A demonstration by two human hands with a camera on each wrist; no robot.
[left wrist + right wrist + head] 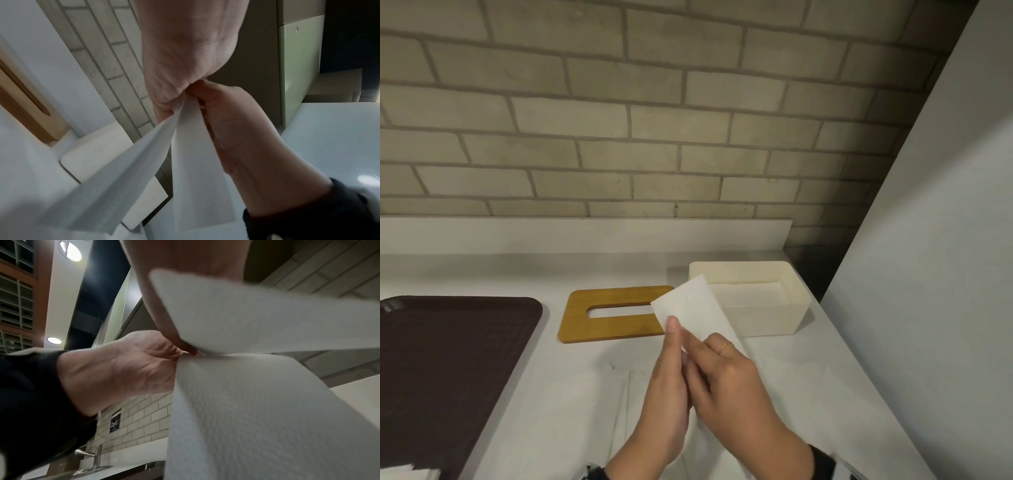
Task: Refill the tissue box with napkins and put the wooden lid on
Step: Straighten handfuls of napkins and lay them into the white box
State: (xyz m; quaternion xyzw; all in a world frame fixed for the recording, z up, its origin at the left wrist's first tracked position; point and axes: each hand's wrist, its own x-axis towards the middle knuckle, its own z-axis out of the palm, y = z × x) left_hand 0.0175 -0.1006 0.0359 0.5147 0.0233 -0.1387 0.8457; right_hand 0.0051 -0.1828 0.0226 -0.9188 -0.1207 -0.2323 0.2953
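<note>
In the head view, the fingers of the left hand (666, 394) and the right hand (726, 377) overlapped, so the exact pinch points were hidden. Both held one white napkin (688, 308) between them, its free corner rising toward the far side and covering part of the tissue box (774, 318) rim and the right end of the wooden lid (613, 313). The box stood open at far right on the counter (551, 394), white paper lying inside it. The lid lay flat just left of the box, apart from it. A dark tray (448, 359) was cut off at the left edge, and pale napkins (592, 404) on the counter beneath the hands were hard to tell from the white surface.

In the left wrist view, the left hand's palm filled the upper middle and its fingertips were out of sight; the napkin (185, 146) emerged folded where the two hands met, the right hand (230, 123) pinching it from the right. The box (98, 159) was blurred below.

In the right wrist view, the napkin (246, 402) blocked most of the frame; the left hand (123, 369) gripped it at the fold.
</note>
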